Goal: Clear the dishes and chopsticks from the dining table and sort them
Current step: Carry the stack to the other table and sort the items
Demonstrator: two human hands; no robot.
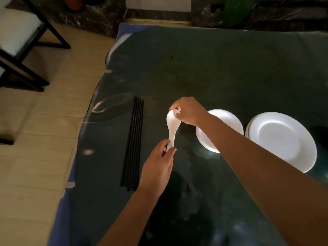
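A white soup spoon point(171, 126) is held over the dark glass table point(204, 71). My left hand point(158, 167) pinches its handle end, and my right hand point(188, 110) grips its bowl end from above. Several black chopsticks point(133, 142) lie side by side in a neat bundle to the left of the spoon. To the right sits a white bowl point(230, 121), partly hidden by my right forearm. Further right is a stack of white plates point(282, 141).
The table's left edge point(88, 121) runs diagonally beside a tan tiled floor point(44, 139). A black-framed chair with a white seat point(19, 32) stands at the far left. A dark marble wall base and a green plant point(236, 11) lie beyond the table.
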